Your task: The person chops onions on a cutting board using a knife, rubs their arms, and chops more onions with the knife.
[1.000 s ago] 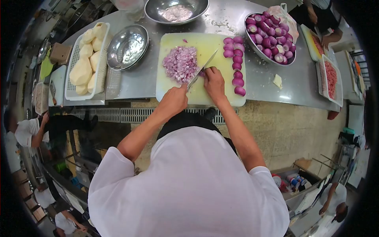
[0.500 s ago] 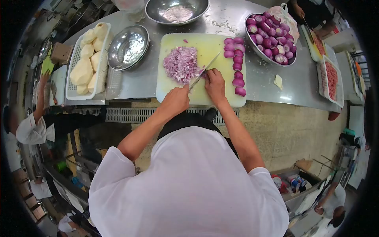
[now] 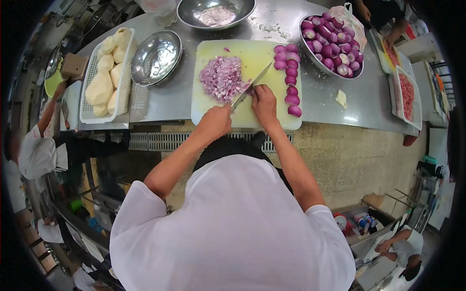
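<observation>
— The left grip [image 3: 216,120] is wrapped round the handle end of a long, silver steel knife [image 3: 262,72]! And the right grip [image 3: 264,103]?

— Fingers curled low, just beside the blade; they hide what's beneath, so I can't tell whether they're pinching anything.

— Any change?

— Barely! Over the last second the blade has edged slightly rightward. The row of glossy purple onion pieces [image 3: 292,100] hasn't lost one, so I'd call this the same stretch of cutting.

— Count them!

— Eleven, I make it: three in a short column, eight in the long one, down the right side of one pale-yellow rectangular chopping board [image 3: 262,48]. One heap of diced purple-and-white onion [image 3: 221,77], on the board's left half.

— And round the grey metal desk [image 3: 162,104]?

— Three round steel bowls! One heaped with whole purple onions [image 3: 332,50], too overlapped to count; one shiny [image 3: 155,57]; one holding something pale and wet [image 3: 216,16]. Plus one white plastic basket [image 3: 126,77], about eight peeled cream-coloured roots [image 3: 100,88] inside.
</observation>
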